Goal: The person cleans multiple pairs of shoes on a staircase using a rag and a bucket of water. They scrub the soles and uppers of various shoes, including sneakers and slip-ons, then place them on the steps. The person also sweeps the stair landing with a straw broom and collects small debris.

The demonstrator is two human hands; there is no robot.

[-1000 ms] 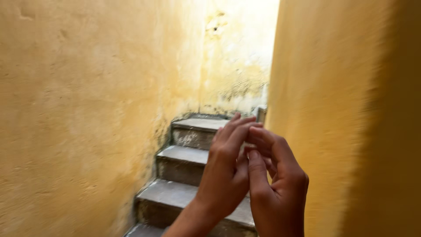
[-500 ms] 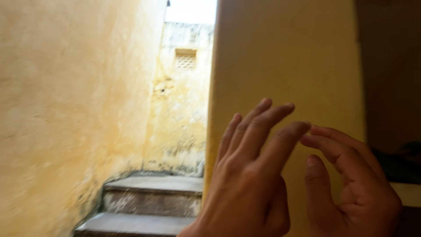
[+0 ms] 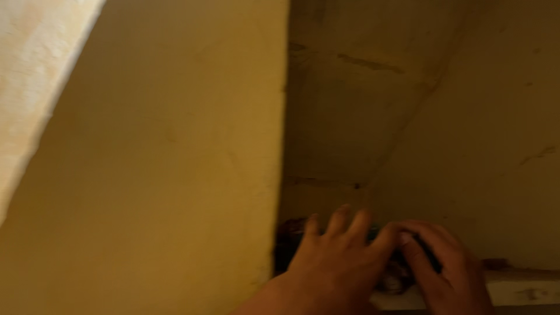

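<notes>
Down at the bottom of the head view, both hands are reaching into a shadowed recess beside a yellow wall (image 3: 163,175). The left hand (image 3: 335,256) is lying with its back to the camera, fingers (image 3: 340,217) spread and pointing up toward the dim rear wall of the recess (image 3: 373,105). Its thumb side is meeting the right hand (image 3: 449,274), which is curling inward from the right with its fingers bent toward the left hand's.

Between and under the two hands a dark object (image 3: 402,274) is showing, partly covered by both; its kind and shape are too blurred and too dark to tell. It is sitting on or just above a pale ledge (image 3: 519,289) that is running along the lower right of the picture. Whether either hand is actually gripping that object, or only touching it, cannot be told: the left hand is looking mostly open and flat, the right hand is looking half closed over the object's right side, and the contact itself is hidden by the fingers and by motion blur.

Left of the left hand's wrist, another dark patch (image 3: 286,242) is sitting low in the recess, right against the wall's edge. At the far upper left, a brighter, sunlit strip of rough plaster (image 3: 35,70) is slanting across the corner.
</notes>
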